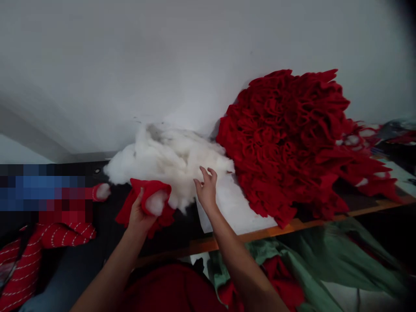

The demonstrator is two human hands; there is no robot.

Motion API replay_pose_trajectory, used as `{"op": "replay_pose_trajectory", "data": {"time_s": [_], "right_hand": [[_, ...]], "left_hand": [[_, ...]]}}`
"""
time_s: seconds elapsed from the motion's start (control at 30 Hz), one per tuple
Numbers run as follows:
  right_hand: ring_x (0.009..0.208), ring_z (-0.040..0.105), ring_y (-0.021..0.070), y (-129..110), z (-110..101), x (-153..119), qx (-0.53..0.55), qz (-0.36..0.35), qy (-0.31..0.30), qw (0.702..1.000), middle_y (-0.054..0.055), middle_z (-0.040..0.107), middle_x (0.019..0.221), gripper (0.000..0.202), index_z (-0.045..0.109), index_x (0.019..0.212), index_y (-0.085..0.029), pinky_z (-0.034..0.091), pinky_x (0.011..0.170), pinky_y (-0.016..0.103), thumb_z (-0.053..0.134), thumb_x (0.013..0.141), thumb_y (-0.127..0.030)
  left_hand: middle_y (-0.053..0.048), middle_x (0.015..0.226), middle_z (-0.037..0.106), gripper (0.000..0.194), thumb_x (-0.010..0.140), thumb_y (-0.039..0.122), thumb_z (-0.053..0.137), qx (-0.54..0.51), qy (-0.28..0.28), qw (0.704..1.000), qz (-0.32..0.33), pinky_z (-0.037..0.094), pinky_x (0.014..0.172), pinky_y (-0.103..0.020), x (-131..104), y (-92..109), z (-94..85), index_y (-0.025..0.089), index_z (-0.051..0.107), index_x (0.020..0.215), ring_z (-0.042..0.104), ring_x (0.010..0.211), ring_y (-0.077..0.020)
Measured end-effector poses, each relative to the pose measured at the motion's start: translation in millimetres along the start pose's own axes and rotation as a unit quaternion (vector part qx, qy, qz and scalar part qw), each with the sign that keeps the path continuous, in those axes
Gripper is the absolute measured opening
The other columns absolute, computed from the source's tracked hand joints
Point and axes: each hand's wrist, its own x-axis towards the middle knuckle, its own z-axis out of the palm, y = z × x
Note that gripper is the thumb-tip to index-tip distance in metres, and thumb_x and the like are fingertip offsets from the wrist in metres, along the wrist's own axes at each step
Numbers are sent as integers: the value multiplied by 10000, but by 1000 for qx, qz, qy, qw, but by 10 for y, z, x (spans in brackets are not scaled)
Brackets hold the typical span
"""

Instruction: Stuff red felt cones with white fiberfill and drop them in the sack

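Observation:
My left hand (140, 214) grips a red felt piece (130, 203) shaped like a pouch, its mouth turned to the right. White stuffing (156, 203) shows inside that mouth. Over the front of a heap of loose white fibre stuffing (169, 151), my right hand (207, 188) is raised with its fingers apart and curved, and nothing shows between them. A large stack of red felt pieces (286, 138) stands right of the stuffing.
A white sheet (234, 208) lies on the dark table, whose front edge (292, 226) is wooden. Green cloth (357, 255) hangs below it. Another person's red striped sleeve (65, 234) is at the left, beside a partly blurred patch. A pale wall (162, 65) rises behind.

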Motion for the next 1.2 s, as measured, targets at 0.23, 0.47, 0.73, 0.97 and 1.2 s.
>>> {"op": "replay_pose_trajectory", "data": {"time_s": [0.23,0.47,0.73,0.97,1.2], "right_hand": [[905,553,215,-18,362,622,-78,-16,-87,993,81,608,918,302,649,887,-193,427,843,394,506,671,-38],[723,600,133,-106,-82,614,66,-7,-166,984,-13,660,793,180,646,819,-203,471,675,256,488,733,-191],[501,503,95,25,-364,460,314,201,-46,927,-40,589,548,80,608,604,-165,403,483,208,665,550,-179],[578,529,83,17,-827,227,395,232,159,875,-54,584,695,188,540,793,-240,447,539,214,622,629,-279],[747,536,147,-552,-760,-164,103,15,-24,994,20,574,879,243,526,1003,-232,448,708,301,484,769,-182]], "left_hand": [[-120,1125,609,435,707,304,610,61,-155,980,-111,431,893,-441,25,-46,12,218,547,1128,551,1059,-285],[-112,1079,630,505,667,262,633,121,-230,946,-194,468,839,-422,595,-354,378,207,517,1156,586,1003,-269],[-71,751,686,212,708,217,564,153,-147,946,-246,536,656,-326,838,-756,717,119,597,893,649,661,-197],[-21,809,676,132,700,244,590,47,-156,977,-140,492,811,-419,899,-723,805,185,589,818,634,783,-200],[-18,735,668,155,710,276,598,88,-173,970,-149,498,772,-316,601,-882,871,145,592,794,623,682,-152]]}}
